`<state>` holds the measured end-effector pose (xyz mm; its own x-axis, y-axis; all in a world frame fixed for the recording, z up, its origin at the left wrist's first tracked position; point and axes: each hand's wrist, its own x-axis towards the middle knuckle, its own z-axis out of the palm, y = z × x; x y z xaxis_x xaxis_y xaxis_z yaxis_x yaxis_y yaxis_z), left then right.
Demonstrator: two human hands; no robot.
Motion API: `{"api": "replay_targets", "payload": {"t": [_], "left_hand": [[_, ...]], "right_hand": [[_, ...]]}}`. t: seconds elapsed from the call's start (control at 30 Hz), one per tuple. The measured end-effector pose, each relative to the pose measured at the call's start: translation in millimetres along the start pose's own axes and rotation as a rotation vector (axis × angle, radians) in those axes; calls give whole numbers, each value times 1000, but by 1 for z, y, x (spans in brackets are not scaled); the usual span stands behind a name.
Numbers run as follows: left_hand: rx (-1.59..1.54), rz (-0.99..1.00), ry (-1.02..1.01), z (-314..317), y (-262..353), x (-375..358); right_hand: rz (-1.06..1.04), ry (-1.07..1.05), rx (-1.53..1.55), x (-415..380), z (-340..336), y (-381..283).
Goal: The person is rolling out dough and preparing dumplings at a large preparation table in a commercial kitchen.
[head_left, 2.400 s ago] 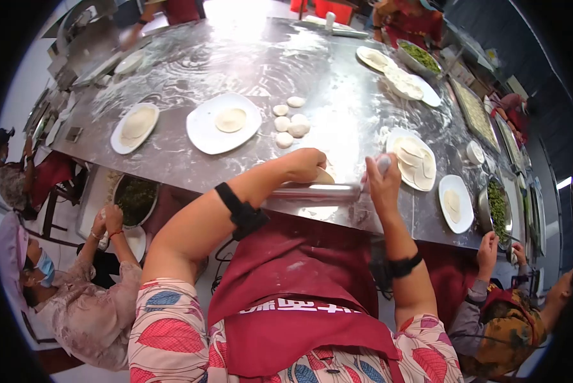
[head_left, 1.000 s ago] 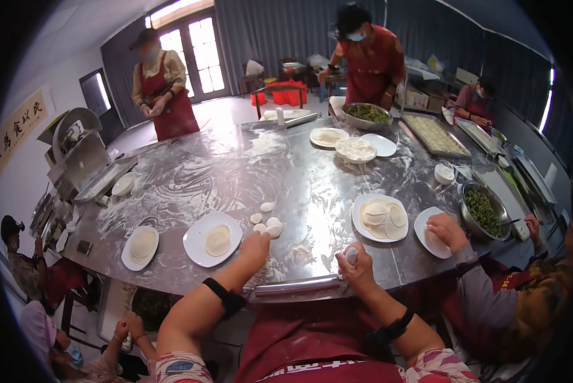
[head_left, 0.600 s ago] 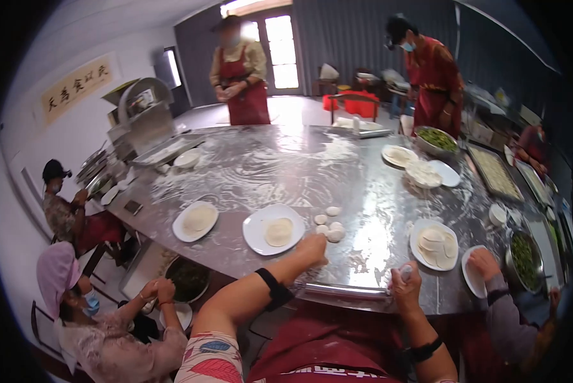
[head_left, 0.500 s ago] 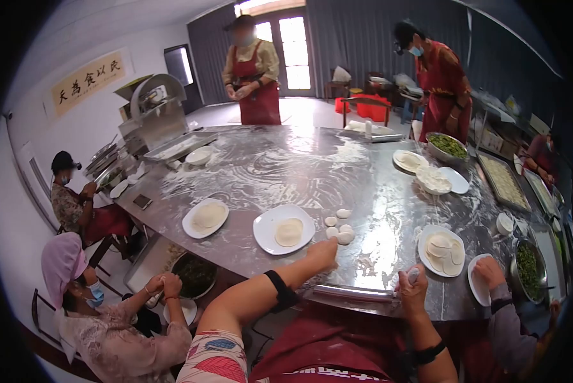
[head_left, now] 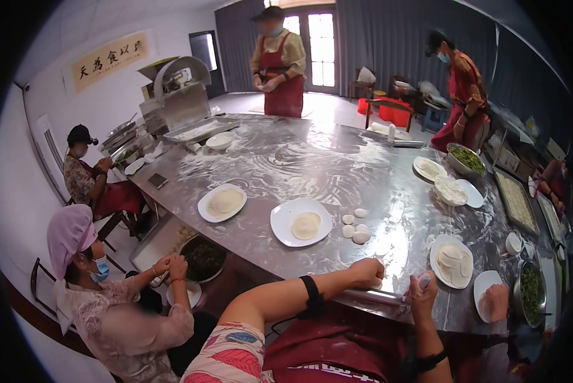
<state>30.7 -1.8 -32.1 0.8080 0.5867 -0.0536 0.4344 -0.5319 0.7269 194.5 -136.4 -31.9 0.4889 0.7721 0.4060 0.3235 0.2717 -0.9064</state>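
Down at the near table (head_left: 337, 166) edge, left hand (head_left: 367, 273) curled over a pale dough piece, barely visible; right hand (head_left: 422, 295) gripping a slim metal pin (head_left: 379, 296) lying flat. Beyond, dough balls (head_left: 356, 228) beside a plate (head_left: 301, 223) with one wrapper. Steel top floured, swirled; other workers around.

worktop (head_left: 299, 159): steel, floured, runs from near to far
plates: one (head_left: 222, 202) left of middle, stacked wrappers on it; one (head_left: 452, 260) at the near right, wrappers overlapping
bowls: greens (head_left: 467, 158) far right; another bowl of greens (head_left: 530, 292) near right
tray (head_left: 517, 199): right edge, rows of dumplings
machine (head_left: 178, 96): far left corner
people: two seated left, two standing far
sign (head_left: 109, 60): left wall
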Motion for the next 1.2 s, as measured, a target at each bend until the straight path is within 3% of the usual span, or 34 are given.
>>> {"api": "replay_targets", "payload": {"t": [0.2,0.3,0.43,0.53,0.67,0.77,0.9,1.0,1.13,1.2], "left_hand": [[30,-9,20,-2,2,1],[-38,-70,171,3,-5,-1],[-40,-9,61,2,1,-10],[92,-75,43,-5,14,3],[102,104,-41,-4,1,14],[97,62,24,-2,-10,11],[113,8,12,-3,-5,0],[220,-26,-6,-8,5,13],[168,170,-102,-8,-6,16],[151,73,-54,-11,-8,11]], "right_hand": [[20,-49,-26,16,2,1],[26,-51,14,-3,-5,-3],[53,-29,8,7,3,-17],[35,-55,-90,35,13,0],[20,-52,-69,23,5,6],[37,-28,1,-11,-6,-8],[76,-13,-68,18,3,4],[-20,9,-233,47,17,16],[54,-43,-89,12,-2,-1],[49,-26,-70,-13,-9,-12]]}}
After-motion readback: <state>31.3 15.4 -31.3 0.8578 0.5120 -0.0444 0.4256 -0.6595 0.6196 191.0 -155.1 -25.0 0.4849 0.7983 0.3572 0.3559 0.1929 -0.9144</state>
